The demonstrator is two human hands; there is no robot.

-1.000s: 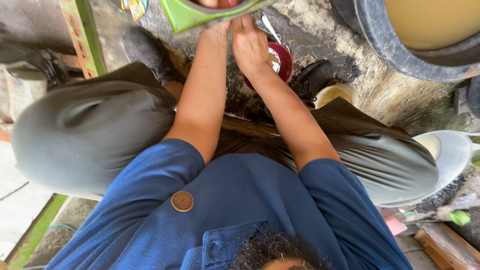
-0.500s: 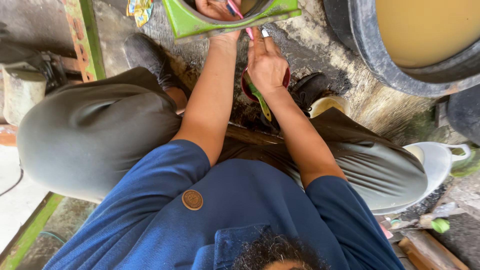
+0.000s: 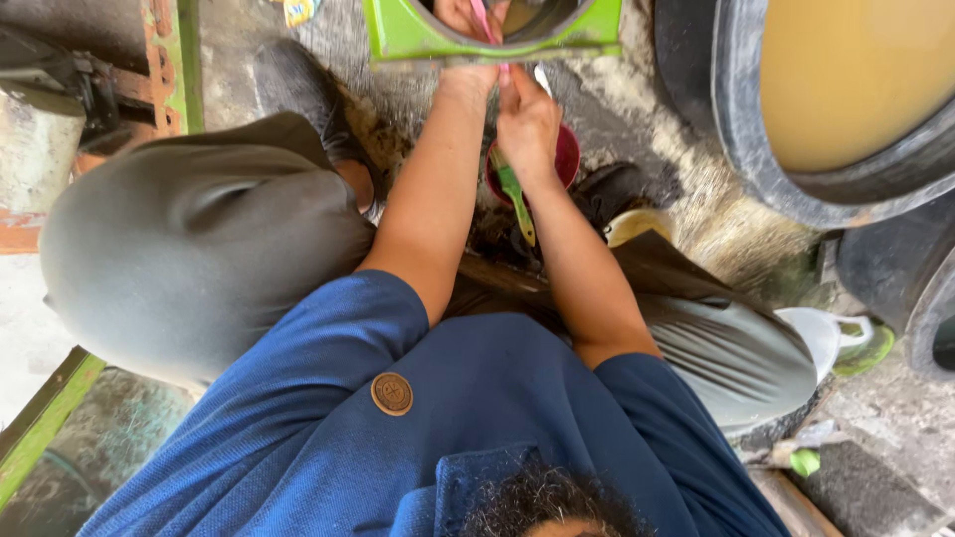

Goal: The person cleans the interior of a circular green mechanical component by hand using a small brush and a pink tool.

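Since the earlier frame my left hand (image 3: 468, 20) has pushed further up into the green container (image 3: 398, 35), and my right hand (image 3: 527, 124) has followed it toward the container's lower edge, with the green-handled brush (image 3: 515, 199) now hanging straighter down from it.

From the head view, the right grip is closed around the upper part of the brush, whose green handle runs down past the wrist over the dark red bowl (image 3: 569, 159). That bowl sits on the wet ground just beneath the hand and is mostly covered by it. The left grip is curled inside the container beside a thin pink stick (image 3: 484, 22); I cannot tell whether the fingers pinch the stick or only rest against it, since the top edge of the frame cuts them off.

The container is cropped too, showing only its lower rim and a dark round opening. At right a big black tub (image 3: 736, 119) of murky yellowish liquid runs out of frame. My knees in grey trousers (image 3: 189, 249) hide much of the ground.
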